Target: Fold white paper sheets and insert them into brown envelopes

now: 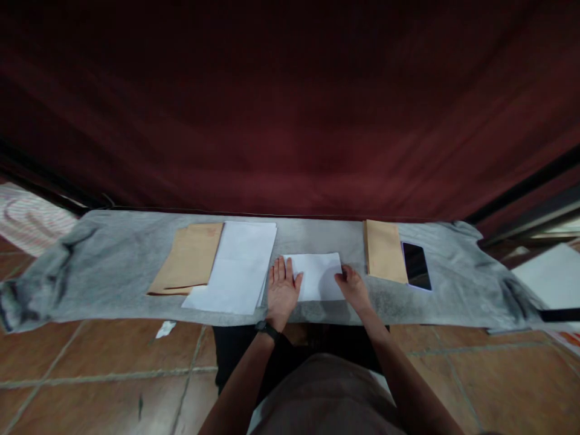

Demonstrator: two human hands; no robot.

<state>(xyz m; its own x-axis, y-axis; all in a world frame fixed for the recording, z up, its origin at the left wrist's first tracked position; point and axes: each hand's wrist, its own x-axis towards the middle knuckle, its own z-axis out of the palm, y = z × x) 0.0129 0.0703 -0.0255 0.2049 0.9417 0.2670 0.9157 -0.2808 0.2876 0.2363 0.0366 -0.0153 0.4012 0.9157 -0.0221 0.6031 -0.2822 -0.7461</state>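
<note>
A small white sheet of paper [319, 277], perhaps folded, lies on the grey cloth in front of me. My left hand [283, 289] rests flat on its left end, palm down, fingers stretched out and thumb apart. At the right edge of the sheet, my right hand [352, 286] has its fingers bent together in a pinch; whether the paper's edge is between them is too small to tell. Larger white sheets [242, 266] lie just left of my left hand, beside brown envelopes [194, 257]. Another stack of brown envelopes [385, 251] is right of my right hand.
A dark phone [417, 266] lies beside the right envelope stack. The grey cloth [118, 266] covers a long, narrow surface. Behind it hangs a dark red curtain [290, 139]. A white scrap [165, 328] is on the tiled floor.
</note>
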